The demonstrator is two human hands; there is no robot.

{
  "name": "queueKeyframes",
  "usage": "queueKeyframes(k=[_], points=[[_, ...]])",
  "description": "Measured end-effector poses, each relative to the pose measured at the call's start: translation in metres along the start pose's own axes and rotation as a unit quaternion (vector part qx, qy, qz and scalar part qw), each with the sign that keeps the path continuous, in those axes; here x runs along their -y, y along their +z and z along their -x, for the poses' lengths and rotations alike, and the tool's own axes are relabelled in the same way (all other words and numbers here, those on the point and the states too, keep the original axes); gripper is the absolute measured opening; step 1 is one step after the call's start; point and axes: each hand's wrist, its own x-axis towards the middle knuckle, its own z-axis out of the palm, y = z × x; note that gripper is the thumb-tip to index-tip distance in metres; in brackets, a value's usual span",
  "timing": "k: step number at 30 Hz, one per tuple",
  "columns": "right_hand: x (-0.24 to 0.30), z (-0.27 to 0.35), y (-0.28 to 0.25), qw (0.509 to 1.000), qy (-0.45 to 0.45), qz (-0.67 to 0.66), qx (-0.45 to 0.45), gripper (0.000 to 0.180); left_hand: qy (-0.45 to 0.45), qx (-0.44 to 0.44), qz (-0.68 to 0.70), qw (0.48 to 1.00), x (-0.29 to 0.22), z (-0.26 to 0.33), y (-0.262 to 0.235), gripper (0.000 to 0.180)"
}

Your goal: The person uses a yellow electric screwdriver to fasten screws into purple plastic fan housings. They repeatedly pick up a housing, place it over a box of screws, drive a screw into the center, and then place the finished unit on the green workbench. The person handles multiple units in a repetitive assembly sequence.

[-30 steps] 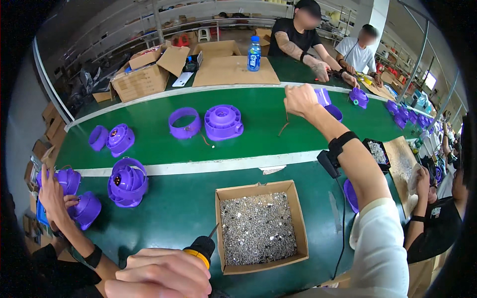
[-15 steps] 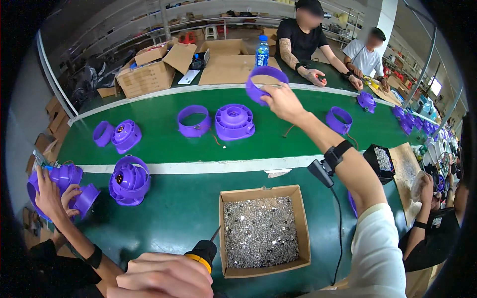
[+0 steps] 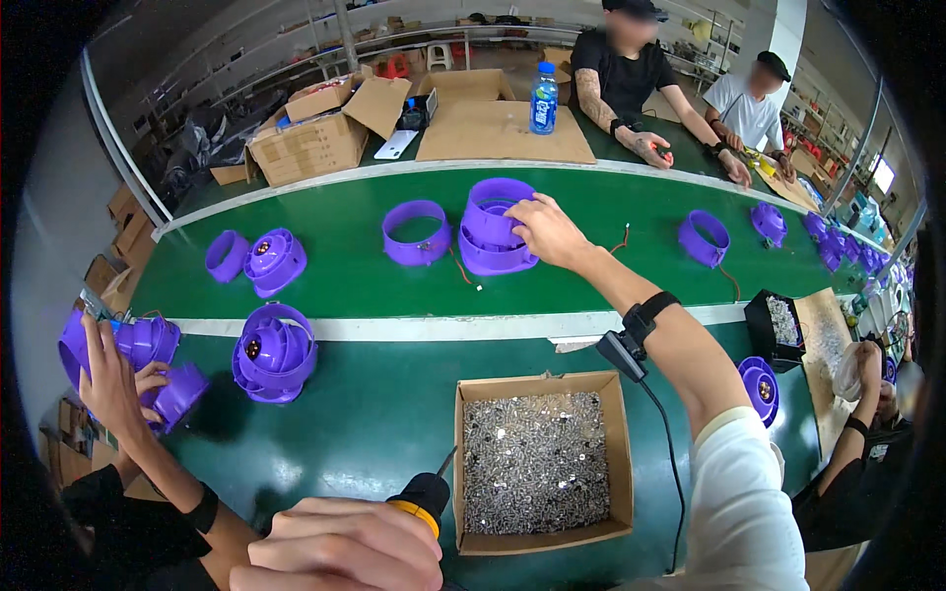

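Note:
My right hand (image 3: pixel 552 231) reaches far over the green bench and holds a purple plastic ring (image 3: pixel 490 200) by its right side. The ring sits on or just over a purple round housing (image 3: pixel 496 258); whether it is seated cannot be told. Close to me, my left hand (image 3: pixel 345 547) is wrapped round a black and yellow electric screwdriver (image 3: pixel 422 500), its thin bit pointing up and right. Beside the bit stands an open cardboard box (image 3: pixel 619 463) of small silvery screws. Left of the housing is another purple ring (image 3: pixel 415 236) with a thin wire near it.
At left, a co-worker's hands (image 3: pixel 118 384) hold purple parts near a purple assembly (image 3: pixel 276 355). A black box of screws (image 3: pixel 774 330) and a purple part (image 3: pixel 758 391) lie at right. Across the bench are a blue bottle (image 3: pixel 543 98), a carton (image 3: pixel 307 148) and two people.
My right hand has lowered the purple ring from above the bench onto or just over the housing. My left hand still grips the screwdriver. The view has shifted slightly.

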Motion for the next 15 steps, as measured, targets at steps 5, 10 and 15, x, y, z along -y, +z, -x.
queueKeyframes(k=[5,10,15], points=[[0.011,-0.003,0.000,0.999,-0.025,0.023,0.012,0.024,0.017,-0.012,-0.003,1.000,-0.001,0.000,0.002,0.052],[0.013,-0.005,-0.002,0.996,-0.011,0.065,0.067,0.024,0.037,-0.028,-0.003,0.999,-0.002,0.001,0.003,0.052],[0.010,0.000,-0.006,0.994,0.014,0.089,0.062,0.023,0.040,-0.012,0.004,0.999,-0.004,0.001,-0.001,0.052]])
